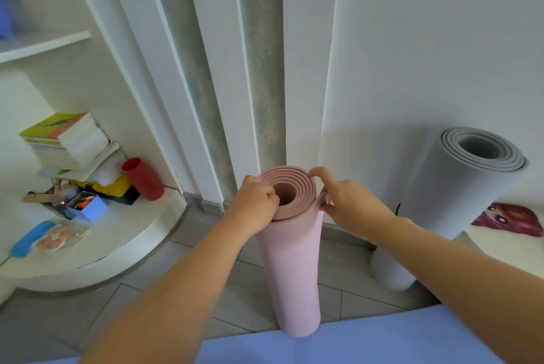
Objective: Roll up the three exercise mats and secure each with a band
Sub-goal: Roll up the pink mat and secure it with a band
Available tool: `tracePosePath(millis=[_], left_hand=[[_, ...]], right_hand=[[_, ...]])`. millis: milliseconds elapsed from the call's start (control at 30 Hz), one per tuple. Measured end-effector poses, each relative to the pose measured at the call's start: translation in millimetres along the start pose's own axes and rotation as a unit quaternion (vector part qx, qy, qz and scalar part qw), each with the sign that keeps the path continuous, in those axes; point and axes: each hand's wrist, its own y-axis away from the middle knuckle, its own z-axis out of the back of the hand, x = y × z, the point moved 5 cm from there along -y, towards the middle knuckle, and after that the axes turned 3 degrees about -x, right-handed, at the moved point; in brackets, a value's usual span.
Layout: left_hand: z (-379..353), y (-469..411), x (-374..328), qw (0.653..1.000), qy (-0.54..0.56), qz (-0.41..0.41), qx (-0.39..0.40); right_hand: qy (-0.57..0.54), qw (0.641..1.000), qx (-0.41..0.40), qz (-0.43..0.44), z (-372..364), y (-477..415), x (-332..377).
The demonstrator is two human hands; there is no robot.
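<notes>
Pink mat (290, 260) on end by wall edge of floor (141, 299), L hand (256, 195) curled over its rim, R hand (347, 201) pinching outer layers, prob. tightening coil.

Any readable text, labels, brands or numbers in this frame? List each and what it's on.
None readable.
On the top book cover of the shelf stack: a printed picture, any lettering too blurred to read.
On the pink mat and grey mat: no visible markings.
</notes>
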Motion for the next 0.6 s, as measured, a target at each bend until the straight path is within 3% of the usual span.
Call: tracePosePath(millis=[200,333,467,600], left_hand=[[-4.8,6.2,-11.8,0.999,-0.026,-0.023,0.023],[-3.4,10.7,-11.9,0.998,-0.02,-0.046,0.028],[4.1,17.2,-0.5,0.996,0.068,-0.036,0.051],[1.1,25.9,-6.8,0.994,0.03,-0.089,0.061]], right_hand=[[0.144,0.98,0.086,0.104,11.3,-14.3,-0.1],[0.167,0.973,0.09,0.133,8.0,-14.8,-5.9],[0.137,0.974,0.08,0.159,5.4,-10.8,-16.6],[0.142,0.973,0.062,0.171,5.2,-15.2,-25.3]])
